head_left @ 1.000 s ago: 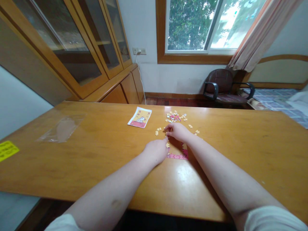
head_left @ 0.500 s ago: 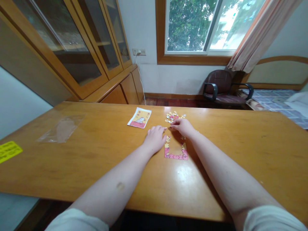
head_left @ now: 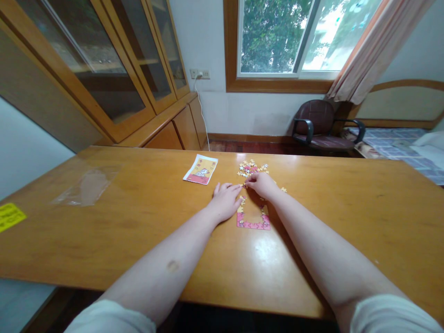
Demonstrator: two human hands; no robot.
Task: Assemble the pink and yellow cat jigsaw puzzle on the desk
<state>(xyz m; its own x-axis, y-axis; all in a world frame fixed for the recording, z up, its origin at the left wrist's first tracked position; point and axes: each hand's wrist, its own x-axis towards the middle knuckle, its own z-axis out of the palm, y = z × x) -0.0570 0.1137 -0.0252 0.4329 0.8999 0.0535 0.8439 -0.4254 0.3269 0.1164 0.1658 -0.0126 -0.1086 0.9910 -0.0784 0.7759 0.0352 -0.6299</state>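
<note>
A partly joined jigsaw puzzle frame (head_left: 253, 226), pink along the bottom and yellow higher up, lies on the wooden table (head_left: 138, 231). My left hand (head_left: 225, 201) rests palm down at its upper left, fingers spread, with the fingertips by a small puzzle piece (head_left: 242, 186). From the other side, my right hand (head_left: 262, 185) pinches at that same piece with thumb and forefinger. Just beyond the right hand is a pile of loose puzzle pieces (head_left: 250, 167). A stray yellow piece (head_left: 284, 190) shows to the right of the right wrist.
A picture card (head_left: 201, 170) with a white animal on yellow and pink lies left of the pile. Farther left are a clear plastic bag (head_left: 92, 185) and a yellow label (head_left: 11, 216). Behind the table stand a glass-door cabinet (head_left: 152, 104) and an armchair (head_left: 317, 122).
Both hands have come closer together at the piece. My left fingers have stretched slightly to the right; the right hand has shifted a little toward me.
</note>
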